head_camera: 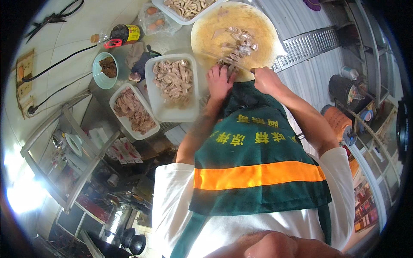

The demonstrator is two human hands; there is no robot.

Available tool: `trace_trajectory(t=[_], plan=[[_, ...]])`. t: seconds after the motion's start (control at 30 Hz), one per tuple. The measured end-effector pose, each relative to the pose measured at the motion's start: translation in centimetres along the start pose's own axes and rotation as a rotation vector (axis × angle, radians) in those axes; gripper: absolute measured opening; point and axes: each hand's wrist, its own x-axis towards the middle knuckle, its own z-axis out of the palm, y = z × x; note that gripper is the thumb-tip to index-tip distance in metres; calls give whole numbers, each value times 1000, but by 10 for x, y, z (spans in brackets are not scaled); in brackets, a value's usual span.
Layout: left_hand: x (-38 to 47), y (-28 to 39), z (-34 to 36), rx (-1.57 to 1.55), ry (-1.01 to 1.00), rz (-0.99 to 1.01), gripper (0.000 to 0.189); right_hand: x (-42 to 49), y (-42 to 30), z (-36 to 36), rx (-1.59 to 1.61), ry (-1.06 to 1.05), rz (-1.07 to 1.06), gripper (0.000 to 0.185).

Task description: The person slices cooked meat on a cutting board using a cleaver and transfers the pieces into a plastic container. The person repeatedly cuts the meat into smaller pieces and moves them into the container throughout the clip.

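Note:
On a round cutting board, my left hand presses its fingertips on pieces of sliced meat near the board's lower edge. My right hand grips the handle of a knife, whose blurred blade lies across the meat just beyond my left fingertips. More cut slices are spread over the middle of the board. Left of my left hand stands a white plastic tub of sliced meat. A smaller white tub beside it holds thin meat strips.
Another tub of pale slices stands at the top, next to a plastic bag with eggs. A dark sauce bottle and a light green bowl with brown contents are at the left. A metal drain grate runs along the floor at right.

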Motion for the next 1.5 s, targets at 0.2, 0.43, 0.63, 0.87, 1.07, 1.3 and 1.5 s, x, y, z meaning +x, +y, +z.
trace_trajectory(t=[0.2, 0.43, 0.63, 0.87, 1.07, 1.3, 1.5], plan=[[2, -6, 3, 30, 11, 63, 33, 7, 3, -2, -71, -64, 35, 32], [7, -12, 1, -119, 9, 55, 28, 4, 2, -16, -112, -98, -33, 26], [9, -12, -3, -67, 11, 91, 28, -3, -1, -9, -109, -71, 24, 21], [16, -13, -6, -143, -4, 113, 25, 10, -3, -19, -190, -164, 85, 22], [18, -14, -12, -169, -55, 114, 27, 14, -11, -5, -159, -117, 74, 22], [20, -21, -7, -102, -109, 165, 27, 38, -10, 20, -107, -47, 32, 22], [17, -25, -6, -188, -117, 210, 31, 63, -27, 28, -110, -80, 40, 29]])
